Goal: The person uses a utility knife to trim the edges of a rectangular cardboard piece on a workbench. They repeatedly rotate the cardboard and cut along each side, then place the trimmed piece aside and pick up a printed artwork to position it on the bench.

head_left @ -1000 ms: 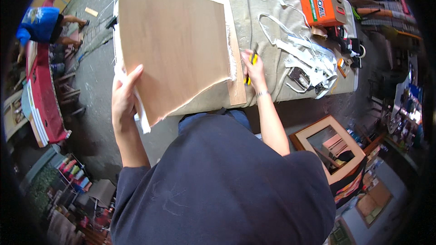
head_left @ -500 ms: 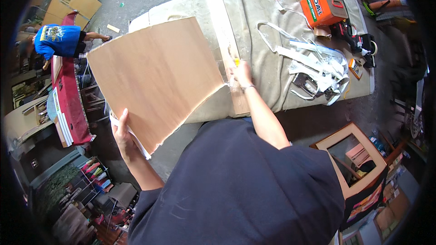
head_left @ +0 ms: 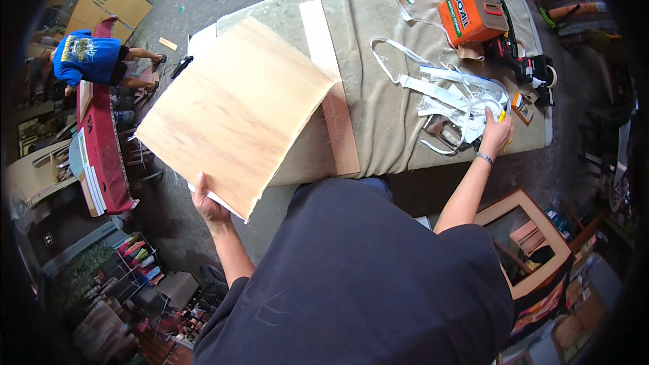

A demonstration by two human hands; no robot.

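My left hand [head_left: 211, 207] grips the near corner of a square plywood panel [head_left: 233, 108], with the thumb on top. White material shows along the panel's underside by that hand. The panel is raised and tilted, its right corner over a narrow wooden strip [head_left: 343, 132] lying on the padded table. Out to the right, my right hand [head_left: 497, 134] is closed round a small yellow tool [head_left: 502, 116], mostly hidden by the fingers. That hand is at the edge of a heap of white fabric strips [head_left: 460, 105]. A staple gun [head_left: 443, 130] lies partly under the strips.
An orange can [head_left: 472, 13] stands at the table's far right, beside a black-and-red power tool [head_left: 510, 54] and a tape roll [head_left: 551, 78]. Beige cloth [head_left: 378, 101] covers the table. A person in a blue shirt [head_left: 86, 57] is beyond a red-covered bench [head_left: 111, 155] at left.
My right hand has moved right, from the panel's right corner to the white strips, with the yellow tool still in it. The panel has turned and tilted in my left hand.
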